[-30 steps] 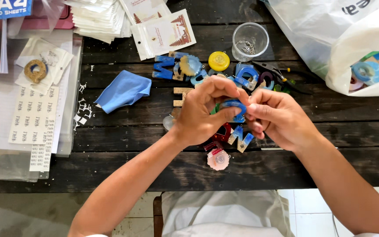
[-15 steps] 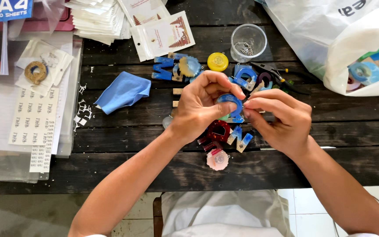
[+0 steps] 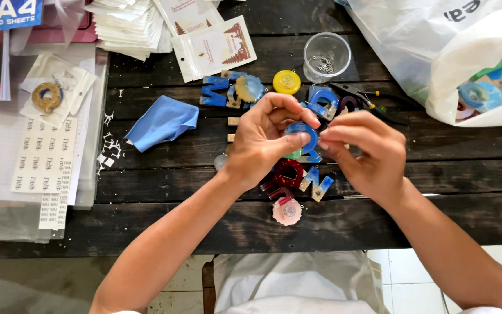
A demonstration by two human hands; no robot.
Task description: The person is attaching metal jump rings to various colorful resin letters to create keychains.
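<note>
My left hand [image 3: 262, 139] pinches a small blue ring-shaped resin piece [image 3: 299, 133] between thumb and fingers above the dark wooden table [image 3: 164, 215]. My right hand [image 3: 362, 152] meets it from the right, fingertips closed against the ring's edge. Whether something small sits between those fingertips, I cannot tell. Under the hands lie several coloured resin letter pieces [image 3: 315, 184], a dark red one [image 3: 289, 172] and a pink round one [image 3: 287, 210].
A blue cloth [image 3: 161, 122] lies left of the hands. Behind them stand a clear cup [image 3: 327, 56], a yellow disc [image 3: 286, 82], blue letters [image 3: 216, 93] and pliers [image 3: 358, 97]. White plastic bags [image 3: 437, 52] fill the right; sticker sheets [image 3: 45, 157] and packets [image 3: 213, 46] the left.
Both hands have lifted slightly away from me with the blue ring. The right hand's fingers have shifted along the ring's edge.
</note>
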